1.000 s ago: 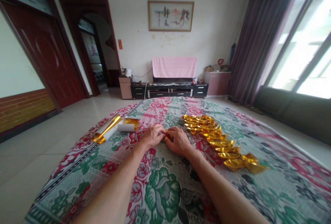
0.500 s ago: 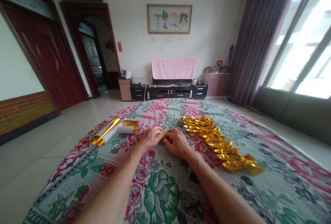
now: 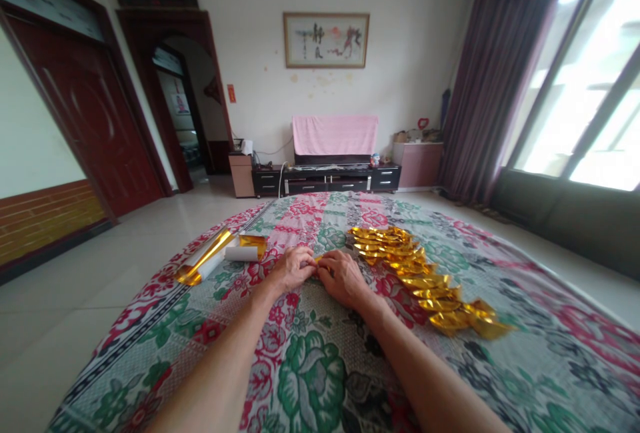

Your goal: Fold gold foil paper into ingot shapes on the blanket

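My left hand (image 3: 295,266) and my right hand (image 3: 343,276) meet over the middle of the patterned tablecloth (image 3: 313,379). Between their fingertips a small piece of gold foil paper (image 3: 318,259) shows, mostly hidden by the fingers; both hands are closed on it. To the right lies a slanting row of folded gold paper ingots (image 3: 435,279), several of them overlapping. On the left, curled sheets of gold foil paper (image 3: 210,256) with white backs rest on the cloth, and a smaller rolled sheet (image 3: 243,253) is beside them.
Beyond the round table stands a low black TV cabinet (image 3: 345,179) with a pink cloth (image 3: 335,135) draped above it. A purple curtain (image 3: 493,86) and a window are on the right. A dark red door (image 3: 90,93) is on the left.
My right fingers have drawn in over the gold foil paper, so less of it shows. The ingots and the curled sheets stay where they were.
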`<state>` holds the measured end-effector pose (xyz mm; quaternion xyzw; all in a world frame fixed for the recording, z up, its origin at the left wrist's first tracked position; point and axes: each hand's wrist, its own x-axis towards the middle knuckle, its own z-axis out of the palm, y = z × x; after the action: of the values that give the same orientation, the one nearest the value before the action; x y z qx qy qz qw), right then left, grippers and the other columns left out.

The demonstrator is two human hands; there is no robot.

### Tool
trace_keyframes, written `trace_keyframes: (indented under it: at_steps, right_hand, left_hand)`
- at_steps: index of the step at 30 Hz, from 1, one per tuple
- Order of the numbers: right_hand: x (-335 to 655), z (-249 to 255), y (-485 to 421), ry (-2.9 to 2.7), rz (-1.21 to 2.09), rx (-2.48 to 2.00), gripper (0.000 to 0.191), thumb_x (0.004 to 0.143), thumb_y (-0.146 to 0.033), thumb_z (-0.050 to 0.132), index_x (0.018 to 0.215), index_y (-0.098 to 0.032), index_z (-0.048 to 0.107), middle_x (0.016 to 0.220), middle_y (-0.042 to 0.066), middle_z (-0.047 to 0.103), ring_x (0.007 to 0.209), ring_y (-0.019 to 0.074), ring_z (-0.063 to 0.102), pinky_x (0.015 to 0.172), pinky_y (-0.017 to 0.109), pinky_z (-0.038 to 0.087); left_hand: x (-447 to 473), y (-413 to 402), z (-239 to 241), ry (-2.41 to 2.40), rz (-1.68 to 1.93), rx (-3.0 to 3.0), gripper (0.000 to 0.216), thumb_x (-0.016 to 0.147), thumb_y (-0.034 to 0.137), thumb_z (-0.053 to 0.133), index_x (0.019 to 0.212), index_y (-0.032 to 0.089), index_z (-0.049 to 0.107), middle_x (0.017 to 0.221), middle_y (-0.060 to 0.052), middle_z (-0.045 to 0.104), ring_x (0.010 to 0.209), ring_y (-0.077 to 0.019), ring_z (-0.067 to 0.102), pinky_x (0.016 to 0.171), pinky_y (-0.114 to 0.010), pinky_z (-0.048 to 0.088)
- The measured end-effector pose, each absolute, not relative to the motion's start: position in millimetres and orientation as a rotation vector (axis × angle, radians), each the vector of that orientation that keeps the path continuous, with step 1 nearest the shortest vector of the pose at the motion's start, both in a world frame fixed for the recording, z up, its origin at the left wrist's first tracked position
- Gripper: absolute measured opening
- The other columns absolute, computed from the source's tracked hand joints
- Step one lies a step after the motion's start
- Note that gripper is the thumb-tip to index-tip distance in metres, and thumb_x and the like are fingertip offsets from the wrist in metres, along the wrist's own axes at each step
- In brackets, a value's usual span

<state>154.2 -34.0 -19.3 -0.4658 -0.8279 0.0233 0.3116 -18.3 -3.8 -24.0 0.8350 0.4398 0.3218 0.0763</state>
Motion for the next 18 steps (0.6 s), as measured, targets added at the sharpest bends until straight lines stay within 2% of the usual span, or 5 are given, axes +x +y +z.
trace_keyframes:
  at_steps: [18]
  right_hand:
    - [148.7, -19.1, -32.9, -2.136, 0.070, -1.333, 0.021, 0.081, -0.030, 0.047, 0.083, -0.024, 0.067, 0.091, 0.004, 0.061, 0.087, 0.0163, 0.053, 0.077, 0.025, 0.036]
  left_hand:
    - [-16.4, -5.7, -19.8, 1.343, 0.905, 2.471, 0.011, 0.071, 0.020, 0.060, 0.076, 0.019, 0.070, 0.101, -0.005, 0.063, 0.095, -0.0175, 0.057, 0.089, -0.031, 0.043]
